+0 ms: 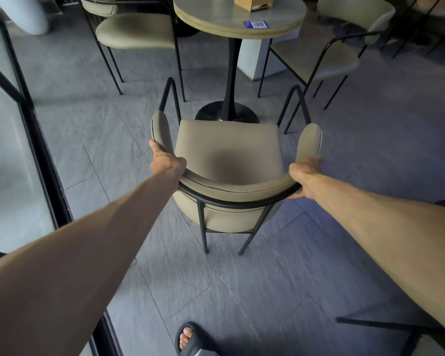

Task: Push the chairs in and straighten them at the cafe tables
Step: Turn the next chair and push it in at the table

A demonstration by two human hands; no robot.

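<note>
A beige padded chair (229, 147) with a black metal frame stands in front of me, its seat facing a round cafe table (216, 20) on a black pedestal. The chair's front edge is near the table's base, short of the tabletop. My left hand (166, 159) grips the left end of the curved backrest. My right hand (305, 173) grips the right end of the same backrest. Two more beige chairs stand at the table, one at the back left (136, 29) and one at the right (326, 55).
A glass wall with a black frame (39, 150) runs along the left. A wooden box (252, 2) and a blue sticker (255, 24) sit on the table. A grey block (254, 60) stands behind the pedestal. My sandalled foot (190, 337) is below. A black bar (383, 323) lies low right.
</note>
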